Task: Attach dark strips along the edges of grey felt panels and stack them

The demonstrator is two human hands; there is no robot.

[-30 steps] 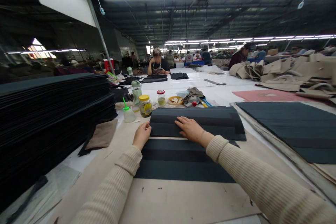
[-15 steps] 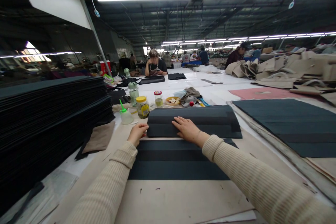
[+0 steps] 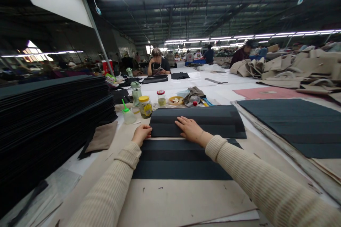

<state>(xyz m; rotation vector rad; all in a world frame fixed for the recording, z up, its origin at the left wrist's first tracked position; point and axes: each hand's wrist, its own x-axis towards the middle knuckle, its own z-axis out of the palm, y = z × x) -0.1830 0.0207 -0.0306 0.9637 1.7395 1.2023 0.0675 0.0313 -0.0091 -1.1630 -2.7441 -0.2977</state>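
Note:
A dark grey-green fabric panel [image 3: 186, 159] with darker bands lies on a beige board [image 3: 186, 198] in front of me. Its far part is folded back into a rolled flap [image 3: 213, 120]. My right hand [image 3: 189, 129] lies flat on that flap with fingers stretched out, pressing it down. My left hand [image 3: 141, 133] is curled at the flap's left end, its fingers closed on the fabric's edge. Both arms wear cream ribbed sleeves.
A tall stack of dark panels [image 3: 50, 113] fills the left. Jars, a squeeze bottle [image 3: 128, 115] and a small bowl [image 3: 176, 100] stand beyond the flap. Another dark panel [image 3: 293, 120] lies right, with beige pieces [image 3: 298, 71] behind. A seated person [image 3: 158, 66] and others work farther back.
Both hands stay on the folded flap, almost still. The view has shifted slightly, and my left hand has settled a little closer to the flap's corner.

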